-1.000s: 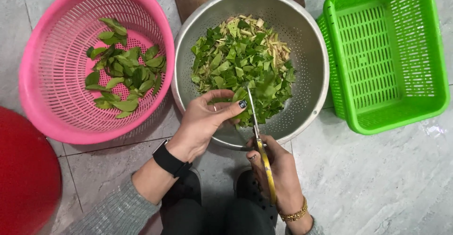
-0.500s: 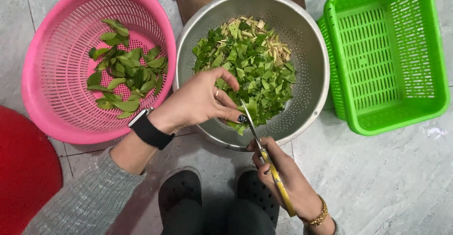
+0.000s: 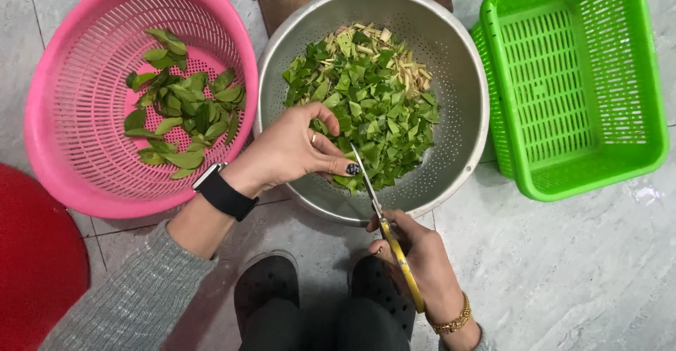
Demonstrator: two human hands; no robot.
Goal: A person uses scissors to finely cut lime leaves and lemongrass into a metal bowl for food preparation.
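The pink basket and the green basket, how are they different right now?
The pink basket is round, while the green basket is rectangular. The pink basket holds a pile of whole green leaves; the green basket holds nothing. The pink basket sits left of the metal colander, the green basket right of it. Both are perforated plastic and stand on the tiled floor.

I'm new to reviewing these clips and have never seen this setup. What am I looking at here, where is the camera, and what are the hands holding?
There is no machine: a person wears a camera on the head, looking down at their own two hands and feet on a grey tiled floor. On it stand a round pink plastic basket with whole green leaves, a round perforated metal colander full of cut green leaf pieces, and an empty green rectangular plastic basket. The right hand holds yellow-handled scissors, blades pointing into the colander. The left hand, with a black wristwatch, pinches leaf pieces by the blades.
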